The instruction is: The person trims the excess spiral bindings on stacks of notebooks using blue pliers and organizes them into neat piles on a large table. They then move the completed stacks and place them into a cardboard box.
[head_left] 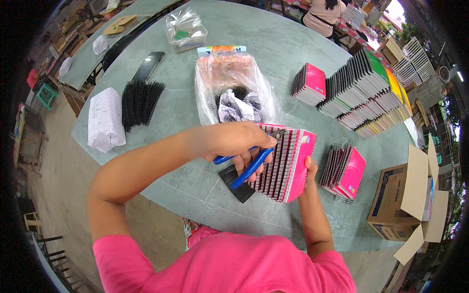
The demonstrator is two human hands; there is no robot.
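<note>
Head view: your left hand (237, 139) is clenched round the blue-handled pliers (246, 163), their nose set against the top of the wire spines of the notebooks (286, 163). Your right hand (310, 168) grasps that stack from its right side, fingers curled over the pink cover, holding it tilted on the table (195, 185) just in front of you. A black flat piece (237, 188) lies under the stack's left end, touching it.

Just right of the held stack, a smaller stack (343, 171) with a pink cover rests on the table. Farther back, a pink-covered pile (310, 84) stands beside a long row of notebooks (371, 90) along the right side. Behind your left hand, a clear bag (229, 83) holds black coils and crumpled paper. To the left lie loose black coils (140, 101) and a white wrapped bundle (104, 119). An open carton (405, 193) sits off the table's right edge. A second bag (185, 29) lies at the far side, and another person (325, 12) sits beyond the table.
</note>
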